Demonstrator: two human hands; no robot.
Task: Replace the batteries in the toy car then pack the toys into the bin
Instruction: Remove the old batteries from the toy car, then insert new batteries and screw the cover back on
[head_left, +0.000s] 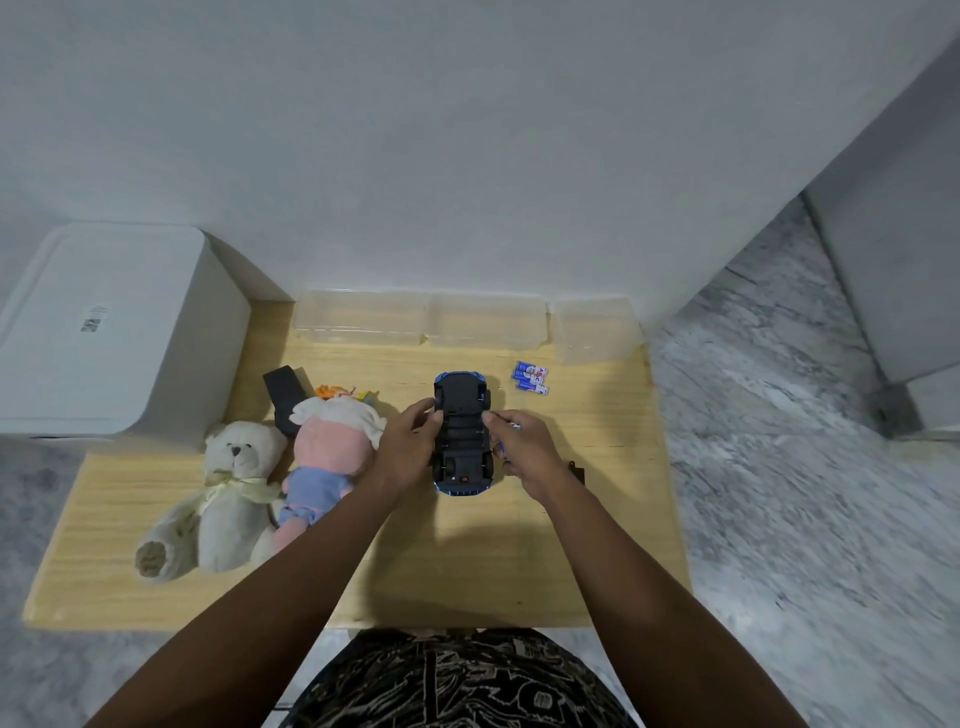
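A blue toy car (462, 435) lies upside down on the wooden table (467, 561), its black underside facing up with the battery bay open. My left hand (407, 447) grips the car's left side. My right hand (524, 453) sits at the car's right side, fingers closed on batteries, their tips touching the bay's edge. A pack of blue and white batteries (531, 378) lies beyond the car to the right. A small black piece (577, 470), perhaps the battery cover, peeks out behind my right wrist.
A cream teddy bear (218, 499) and a pink and blue plush doll (324, 457) lie left of the car, with a black object (283, 397) behind them. Three clear plastic tubs (467, 325) line the back edge. A white lidded bin (104, 327) stands at the left.
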